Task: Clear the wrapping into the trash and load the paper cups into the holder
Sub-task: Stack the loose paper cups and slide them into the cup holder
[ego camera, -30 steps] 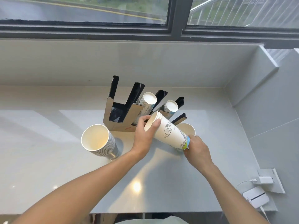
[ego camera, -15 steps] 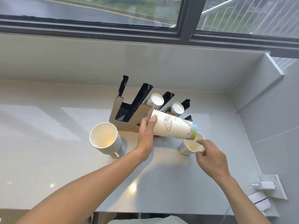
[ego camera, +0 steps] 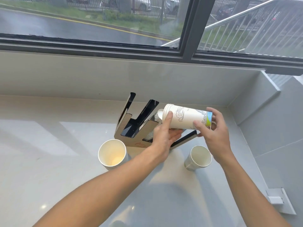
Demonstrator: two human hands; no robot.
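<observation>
Paper cup stack (ego camera: 185, 117), lettering illegible

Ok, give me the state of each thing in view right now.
Printed cup stack: on its side, held in the air by both hands.
Left hand: grips the rim end.
Right hand: grips the base end.
Holder: upright, partly loaded.
Left stack: upright on the counter.
Right stack: upright on the counter.
</observation>
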